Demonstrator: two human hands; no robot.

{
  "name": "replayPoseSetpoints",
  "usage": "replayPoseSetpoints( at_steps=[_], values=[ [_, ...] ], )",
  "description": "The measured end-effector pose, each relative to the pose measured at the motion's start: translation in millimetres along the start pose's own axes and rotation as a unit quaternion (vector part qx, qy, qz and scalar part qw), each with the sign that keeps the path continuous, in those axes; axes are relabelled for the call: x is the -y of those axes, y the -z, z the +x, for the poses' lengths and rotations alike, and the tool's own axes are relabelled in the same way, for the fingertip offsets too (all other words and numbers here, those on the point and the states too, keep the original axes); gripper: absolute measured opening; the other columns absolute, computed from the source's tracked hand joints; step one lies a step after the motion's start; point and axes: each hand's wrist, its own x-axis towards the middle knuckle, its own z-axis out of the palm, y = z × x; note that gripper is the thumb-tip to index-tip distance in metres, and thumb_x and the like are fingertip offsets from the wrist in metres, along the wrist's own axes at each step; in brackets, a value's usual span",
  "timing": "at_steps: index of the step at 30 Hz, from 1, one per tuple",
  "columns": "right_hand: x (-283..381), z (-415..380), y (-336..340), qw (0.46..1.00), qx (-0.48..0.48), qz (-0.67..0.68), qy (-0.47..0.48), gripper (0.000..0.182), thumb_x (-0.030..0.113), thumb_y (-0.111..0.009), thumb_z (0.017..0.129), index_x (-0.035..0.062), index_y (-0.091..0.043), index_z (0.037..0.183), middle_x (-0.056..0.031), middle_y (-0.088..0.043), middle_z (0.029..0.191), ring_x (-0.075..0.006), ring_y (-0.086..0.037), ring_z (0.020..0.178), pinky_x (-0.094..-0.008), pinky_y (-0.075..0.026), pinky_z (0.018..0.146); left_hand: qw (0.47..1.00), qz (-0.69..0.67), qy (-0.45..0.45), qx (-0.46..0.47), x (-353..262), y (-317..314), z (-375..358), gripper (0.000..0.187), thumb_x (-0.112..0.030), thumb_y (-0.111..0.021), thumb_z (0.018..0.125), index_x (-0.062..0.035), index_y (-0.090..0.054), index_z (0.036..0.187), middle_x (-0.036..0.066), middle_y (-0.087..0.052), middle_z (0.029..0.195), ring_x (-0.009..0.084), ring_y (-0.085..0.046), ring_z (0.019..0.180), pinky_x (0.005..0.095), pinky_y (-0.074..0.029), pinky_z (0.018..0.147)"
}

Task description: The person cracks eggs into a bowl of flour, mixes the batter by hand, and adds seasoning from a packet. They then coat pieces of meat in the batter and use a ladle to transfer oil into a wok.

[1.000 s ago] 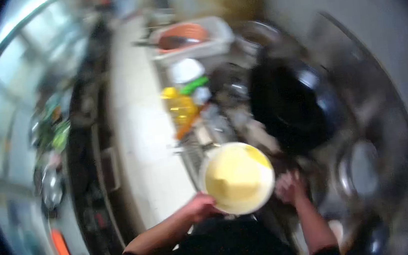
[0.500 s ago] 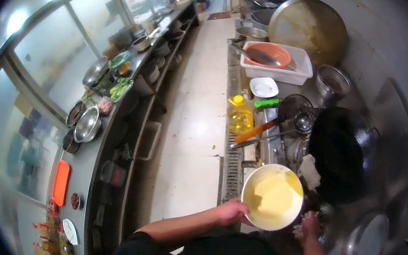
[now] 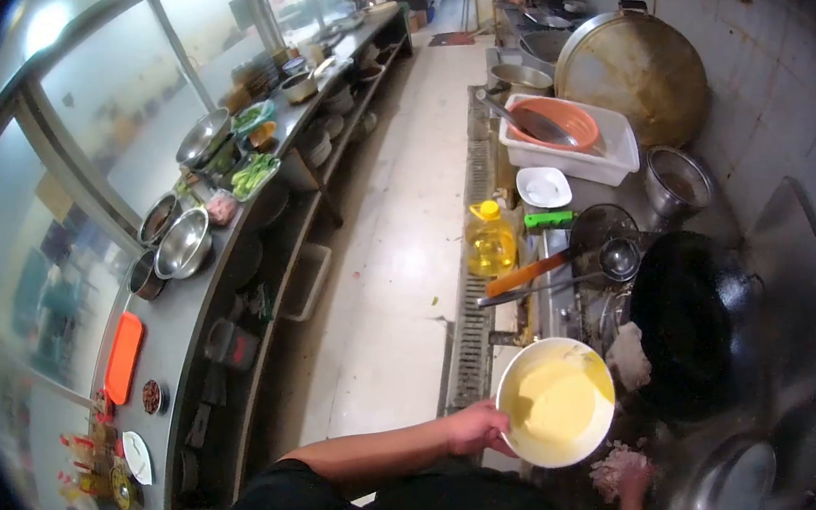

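Beside steel stove counter: left hand grips bowl; right hand unclear.

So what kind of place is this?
Most likely a restaurant kitchen: a big black wok on the cooking range, a long steel counter with metal bowls, and ladles nearby.

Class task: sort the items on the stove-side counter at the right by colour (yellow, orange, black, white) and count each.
Yellow: 2, white bowl of yellow batter, yellow oil bottle.
Orange: 1, round orange basin.
Black: 1, large black wok.
White: 1, small white plate.
Total: 5
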Motion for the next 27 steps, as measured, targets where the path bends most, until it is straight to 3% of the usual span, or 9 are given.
replayPoseSetpoints(
  at_steps=[1, 2, 9, 11, 14, 18, 24, 26, 27],
  values=[
    [-37, 27, 123, 0.980, 0.073, 0.181, -0.047, 0.028, 0.026, -0.049, 0.082, 0.0103, -0.052, 0.105, -0.0141, -0.053, 0.108, -0.0315, -0.052, 0.092, -0.0505, -0.046, 0.073, 1.000, -0.003, -0.001, 0.007, 0, 1, 1, 0.049, -0.009, -0.055, 0.077, -0.0006, -0.044, 0.123, 0.013, -0.059, 0.112, 0.0279, -0.061, 0.097, 0.0479, -0.051, 0.083],
    [-84, 62, 255, 0.919, 0.143, 0.355, -0.092, 0.032, 0.027, -0.049, 0.082, 0.0106, -0.051, 0.109, -0.0152, -0.053, 0.112, -0.0328, -0.050, 0.102, -0.0530, -0.043, 0.081, 1.000, -0.007, -0.001, 0.014, 1, 1, 2, 0.050, -0.010, -0.055, 0.077, -0.0009, -0.043, 0.124, 0.012, -0.059, 0.113, 0.0278, -0.061, 0.097, 0.0477, -0.051, 0.083],
    [-34, 56, 247, 0.905, -0.087, 0.372, -0.187, 0.049, 0.033, -0.057, 0.076, 0.0149, -0.045, 0.120, -0.0194, -0.044, 0.126, -0.0393, -0.040, 0.115, -0.0546, -0.027, 0.097, 1.000, 0.000, 0.004, 0.016, 0, -1, 9, 0.056, -0.008, -0.055, 0.074, -0.0032, -0.038, 0.128, 0.011, -0.059, 0.112, 0.0272, -0.062, 0.096, 0.0477, -0.051, 0.082],
    [-37, 54, 249, 0.891, 0.049, 0.374, -0.253, 0.057, 0.038, -0.058, 0.075, 0.0133, -0.042, 0.123, -0.0209, -0.039, 0.130, -0.0401, -0.036, 0.117, -0.0537, -0.025, 0.098, 0.999, -0.028, -0.013, 0.009, 2, -4, 10, 0.058, -0.006, -0.055, 0.073, -0.0027, -0.037, 0.128, 0.011, -0.058, 0.113, 0.0271, -0.061, 0.096, 0.0488, -0.051, 0.082],
    [-48, 67, 270, 0.893, 0.117, 0.353, -0.254, 0.064, 0.041, -0.059, 0.073, 0.0109, -0.039, 0.126, -0.0224, -0.035, 0.132, -0.0400, -0.035, 0.118, -0.0529, -0.026, 0.097, 0.999, -0.040, -0.011, 0.002, -1, -7, 7, 0.061, -0.005, -0.054, 0.072, -0.0033, -0.034, 0.130, 0.013, -0.057, 0.114, 0.0274, -0.062, 0.096, 0.0482, -0.052, 0.080],
    [-48, 67, 248, 0.893, 0.138, 0.350, -0.248, 0.070, 0.044, -0.061, 0.070, 0.0092, -0.039, 0.127, -0.0229, -0.032, 0.135, -0.0386, -0.031, 0.122, -0.0519, -0.027, 0.098, 0.999, -0.046, -0.010, 0.010, 5, 0, 12, 0.062, -0.002, -0.053, 0.072, -0.0037, -0.032, 0.131, 0.015, -0.056, 0.115, 0.0288, -0.062, 0.095, 0.0473, -0.054, 0.078],
    [-74, 88, 276, 0.863, 0.146, 0.395, -0.279, 0.060, 0.027, -0.069, 0.067, 0.0089, -0.046, 0.120, -0.0191, -0.041, 0.130, -0.0337, -0.041, 0.118, -0.0430, -0.035, 0.095, 0.995, -0.087, -0.032, 0.019, 7, 0, 12, 0.070, 0.002, -0.050, 0.073, -0.0094, -0.021, 0.136, 0.018, -0.053, 0.118, 0.0308, -0.062, 0.094, 0.0453, -0.055, 0.077],
    [-91, 100, 289, 0.704, 0.223, 0.573, -0.356, 0.049, 0.020, -0.069, 0.068, 0.0078, -0.051, 0.112, -0.0172, -0.052, 0.116, -0.0313, -0.051, 0.107, -0.0397, -0.041, 0.091, 0.994, -0.098, -0.027, 0.029, 7, 0, 12, 0.074, 0.002, -0.050, 0.074, -0.0124, -0.016, 0.138, 0.018, -0.051, 0.120, 0.0310, -0.062, 0.095, 0.0448, -0.055, 0.077],
    [-91, 101, 283, 0.705, 0.222, 0.572, -0.357, 0.049, 0.020, -0.069, 0.068, 0.0078, -0.051, 0.112, -0.0172, -0.052, 0.116, -0.0313, -0.051, 0.107, -0.0397, -0.041, 0.091, 0.994, -0.099, -0.028, 0.030, 7, 1, 12, 0.074, 0.002, -0.050, 0.074, -0.0124, -0.016, 0.138, 0.018, -0.051, 0.120, 0.0310, -0.062, 0.095, 0.0448, -0.055, 0.077]
  ],
)
